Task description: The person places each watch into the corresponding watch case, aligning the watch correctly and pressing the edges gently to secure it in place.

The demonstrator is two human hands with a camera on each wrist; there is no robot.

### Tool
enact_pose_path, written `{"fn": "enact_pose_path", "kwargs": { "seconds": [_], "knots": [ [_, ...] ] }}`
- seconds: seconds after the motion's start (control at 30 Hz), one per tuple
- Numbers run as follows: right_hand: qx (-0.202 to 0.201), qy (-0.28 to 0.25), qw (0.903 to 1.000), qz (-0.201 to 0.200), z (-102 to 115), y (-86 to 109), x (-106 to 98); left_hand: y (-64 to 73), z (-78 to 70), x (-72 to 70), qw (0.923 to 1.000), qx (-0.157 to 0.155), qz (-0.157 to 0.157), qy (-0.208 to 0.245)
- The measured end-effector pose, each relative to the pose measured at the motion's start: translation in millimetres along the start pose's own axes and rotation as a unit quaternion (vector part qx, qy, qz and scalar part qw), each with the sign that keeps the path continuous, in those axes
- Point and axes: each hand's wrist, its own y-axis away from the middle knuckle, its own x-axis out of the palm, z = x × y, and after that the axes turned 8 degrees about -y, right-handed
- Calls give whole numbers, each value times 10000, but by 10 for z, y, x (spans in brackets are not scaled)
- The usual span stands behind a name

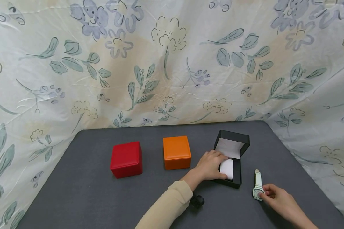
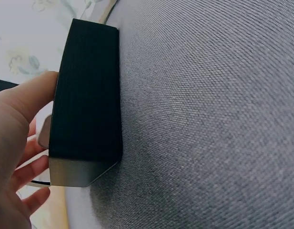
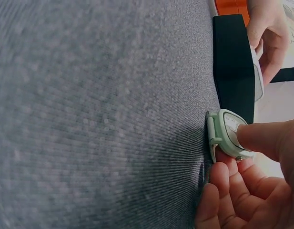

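A black box stands on the grey table with its lid up, its pale lining showing. Inside the box is a white cushion. My left hand reaches into the box from the left, thumb and fingers spread across the cushion and holding its ends. To the right of the box lies a pale green wristwatch, its strap pointing away from me. With my right hand I pinch the watch at its case, thumb on the dial and fingers at its side. Part of the cushion is hidden by my left hand.
A red box and an orange box, both with lids down, stand to the left of the black one. A small black device shows beneath my left wrist. Flowered cloth hangs behind the table and at its sides.
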Motion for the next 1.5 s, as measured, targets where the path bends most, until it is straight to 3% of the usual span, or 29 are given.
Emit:
{"fn": "enact_pose_path", "kwargs": {
  "seconds": [0.33, 0.63, 1.0, 1.5],
  "knots": [
    [17, -117, 9999, 34, 70, -4, -42, -5, 9, -28, 9987, 37, -508, 70],
    [-53, -100, 9999, -114, 115, -13, -101, 15, 3, -46, 9982, 21, -531, 275],
    [-179, -53, 9988, -463, 130, -1, -144, 18, -8, -46, 9960, 79, -843, 272],
    [-354, -157, 9978, -533, 269, 66, -160, 161, 19, -226, 9960, 180, -825, 299]
  ]
}}
